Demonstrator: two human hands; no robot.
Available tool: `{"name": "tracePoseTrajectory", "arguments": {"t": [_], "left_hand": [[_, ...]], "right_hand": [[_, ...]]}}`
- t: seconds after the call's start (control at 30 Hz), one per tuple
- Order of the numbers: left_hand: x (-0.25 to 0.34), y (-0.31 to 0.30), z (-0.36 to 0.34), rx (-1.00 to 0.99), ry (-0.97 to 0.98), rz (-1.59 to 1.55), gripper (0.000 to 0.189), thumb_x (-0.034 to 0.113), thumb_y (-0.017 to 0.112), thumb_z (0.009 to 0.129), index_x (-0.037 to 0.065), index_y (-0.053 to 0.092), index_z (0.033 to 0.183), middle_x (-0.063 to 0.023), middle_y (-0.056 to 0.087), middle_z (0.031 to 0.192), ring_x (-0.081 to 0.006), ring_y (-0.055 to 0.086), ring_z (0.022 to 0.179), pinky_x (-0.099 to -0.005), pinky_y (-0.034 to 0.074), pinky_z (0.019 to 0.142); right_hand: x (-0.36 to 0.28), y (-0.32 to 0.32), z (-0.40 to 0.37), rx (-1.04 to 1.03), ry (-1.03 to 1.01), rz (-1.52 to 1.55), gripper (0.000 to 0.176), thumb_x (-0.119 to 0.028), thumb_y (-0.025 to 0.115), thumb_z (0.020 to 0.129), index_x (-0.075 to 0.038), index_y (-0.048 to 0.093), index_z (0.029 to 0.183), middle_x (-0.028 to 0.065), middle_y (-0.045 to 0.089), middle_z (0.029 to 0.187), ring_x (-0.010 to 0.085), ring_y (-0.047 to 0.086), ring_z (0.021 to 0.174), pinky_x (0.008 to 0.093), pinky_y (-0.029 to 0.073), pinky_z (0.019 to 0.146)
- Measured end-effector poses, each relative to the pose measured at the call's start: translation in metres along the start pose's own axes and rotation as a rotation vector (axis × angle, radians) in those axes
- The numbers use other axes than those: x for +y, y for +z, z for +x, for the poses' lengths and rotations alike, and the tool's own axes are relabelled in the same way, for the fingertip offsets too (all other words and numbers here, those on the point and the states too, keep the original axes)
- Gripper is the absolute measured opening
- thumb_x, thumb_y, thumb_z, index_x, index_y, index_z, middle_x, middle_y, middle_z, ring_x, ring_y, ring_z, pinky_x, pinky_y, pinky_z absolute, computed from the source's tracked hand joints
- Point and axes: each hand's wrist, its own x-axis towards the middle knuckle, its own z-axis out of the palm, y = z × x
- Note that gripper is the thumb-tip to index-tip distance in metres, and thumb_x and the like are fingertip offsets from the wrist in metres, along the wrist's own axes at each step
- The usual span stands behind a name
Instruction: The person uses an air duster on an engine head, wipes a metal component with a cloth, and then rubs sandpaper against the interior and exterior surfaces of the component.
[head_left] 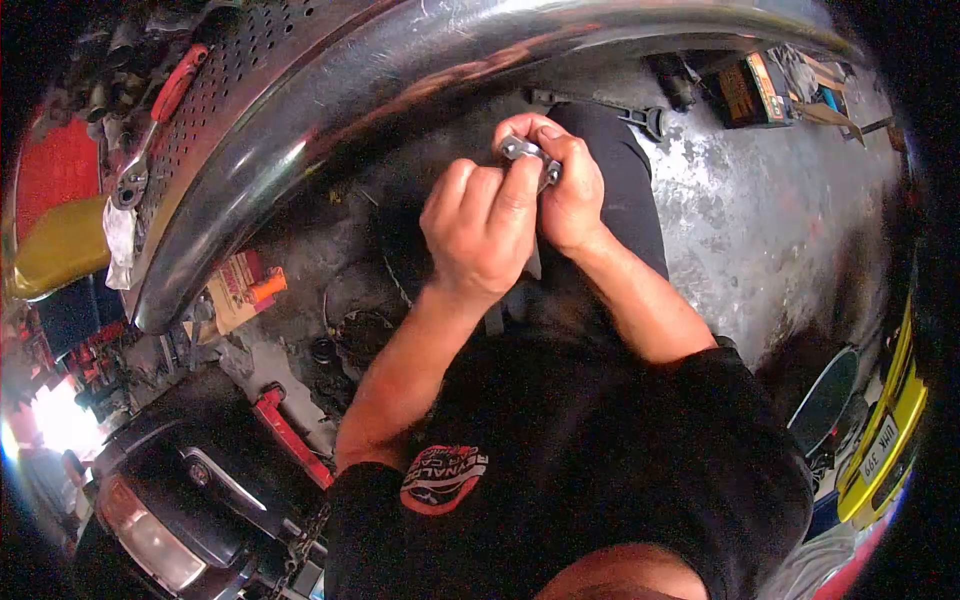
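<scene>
A small metal part [520, 148] with rounded ends sits between my two hands, above my dark-clad leg. My left hand [478, 225] is closed, its fingers curled and the index finger pressed on the part. From the other side, my right hand [572, 185] wraps its thumb and fingers round the same part. The two hands are close together at the part. My palms and the part's underside are hidden.
A curved dark metal edge [400, 90] arches over my hands. A red-handled ratchet [180, 85] lies at the upper left, near a perforated panel. An orange object [267, 286] rests by a box. A dark car front [180, 480], yellow bumper [885, 430] and open box [755, 90] surround me.
</scene>
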Motion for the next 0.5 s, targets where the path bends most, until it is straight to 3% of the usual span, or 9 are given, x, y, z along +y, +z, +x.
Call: {"name": "tracePoseTrajectory", "arguments": {"t": [0.03,0.07,0.17,0.2,0.3,0.33,0.43,0.5], "left_hand": [[0.002,0.002,0.002,0.019,-0.07,-0.095,0.028,0.006,0.065,0.076,0.004,0.064,0.103,-0.0046,0.048,0.071,-0.0227,0.05,0.061,-0.0366,0.043,0.053],[0.014,-0.005,0.005,-0.04,-0.279,-0.287,0.028,0.006,0.065,0.076,0.004,0.064,0.104,-0.0044,0.048,0.071,-0.0226,0.05,0.061,-0.0367,0.043,0.053],[0.009,-0.018,0.008,-0.199,-0.163,-0.174,0.023,0.002,0.064,0.078,0.003,0.065,0.101,-0.0073,0.055,0.073,-0.0251,0.054,0.063,-0.0378,0.045,0.057],[0.013,-0.022,0.016,-0.209,-0.05,0.05,0.021,0.001,0.064,0.079,0.003,0.066,0.1,-0.0085,0.057,0.073,-0.026,0.056,0.064,-0.0381,0.046,0.058],[0.012,-0.02,0.011,-0.132,-0.081,0.038,0.02,0.003,0.064,0.081,0.002,0.065,0.101,-0.0084,0.058,0.074,-0.0259,0.056,0.065,-0.038,0.045,0.057],[0.012,-0.013,0.007,-0.124,-0.191,-0.093,0.022,0.004,0.064,0.08,0.002,0.065,0.102,-0.0071,0.055,0.073,-0.0251,0.054,0.064,-0.0377,0.044,0.056],[0.019,-0.01,0.002,-0.074,-0.366,-0.24,0.024,0.004,0.065,0.079,0.003,0.065,0.103,-0.0062,0.055,0.075,-0.0249,0.054,0.065,-0.0381,0.044,0.057],[0.008,-0.017,0.006,-0.098,-0.001,0.154,0.024,0.0,0.065,0.078,0.002,0.065,0.102,-0.0079,0.06,0.078,-0.0263,0.057,0.066,-0.0388,0.046,0.059]], "right_hand": [[-0.001,-0.001,-0.002,-0.004,0.032,0.027,0.044,-0.033,0.031,0.091,0.0,0.06,0.085,0.0056,0.06,0.079,0.0135,0.051,0.075,0.0276,0.041,0.071],[-0.003,-0.002,-0.001,0.003,0.035,0.019,0.045,-0.032,0.031,0.091,0.001,0.061,0.084,0.0066,0.061,0.079,0.0142,0.053,0.075,0.0277,0.042,0.072],[0.005,-0.004,0.002,0.009,-0.032,-0.09,0.045,-0.032,0.03,0.091,0.0,0.062,0.084,0.0073,0.062,0.079,0.0154,0.054,0.073,0.0286,0.043,0.071],[0.008,-0.001,0.004,0.029,-0.026,-0.059,0.046,-0.031,0.03,0.091,0.0,0.063,0.085,0.0081,0.063,0.079,0.0167,0.055,0.071,0.0302,0.044,0.071],[0.005,-0.001,0.003,-0.01,0.008,-0.052,0.043,-0.034,0.034,0.089,0.0,0.06,0.09,0.0056,0.06,0.086,0.0144,0.052,0.084,0.0277,0.04,0.081],[0.003,-0.003,0.002,-0.032,-0.008,-0.101,0.044,-0.035,0.033,0.09,0.0,0.06,0.09,0.0057,0.06,0.088,0.0146,0.052,0.085,0.0275,0.04,0.081],[0.005,-0.003,0.003,-0.013,-0.039,-0.122,0.045,-0.031,0.03,0.091,0.001,0.063,0.089,0.0085,0.063,0.082,0.0172,0.056,0.075,0.031,0.044,0.073],[0.009,0.005,0.008,0.039,-0.045,-0.032,0.047,-0.033,0.03,0.093,-0.001,0.063,0.088,0.007,0.061,0.082,0.0159,0.054,0.074,0.0298,0.043,0.07]]}}
